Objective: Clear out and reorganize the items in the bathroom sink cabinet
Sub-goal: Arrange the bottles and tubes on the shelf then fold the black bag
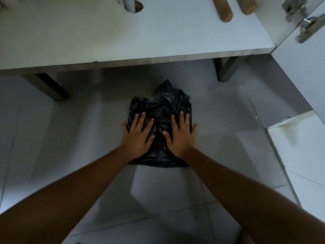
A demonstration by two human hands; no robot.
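**Both hands flat on a black bin bag, right in front of the sink cabinet**

The black plastic bag (161, 106) is lying crumpled on the grey tiled floor (70, 138), just on the near side of the open cabinet's front edge, roughly in the middle. The person's left hand (136, 138) is pressed palm-down on the bag's left part and the right hand (181, 136) on its right part. Fingers (140, 120) on both are straight and fanned apart, not curled round anything, and the thumbs nearly meet over the middle of the bag. The far end of the bag is bunched up and sticks out past the fingertips.

Farther back is the cabinet's white bottom shelf (105, 37). A grey corrugated drain hose (129, 3) goes through a hole at its far left, and two round wooden handles (224, 9) lie at the far right. Two cabinet legs (52, 87) stand on the floor under the shelf. Metal hinges (307, 29) show on the open door (302, 67) at the right.
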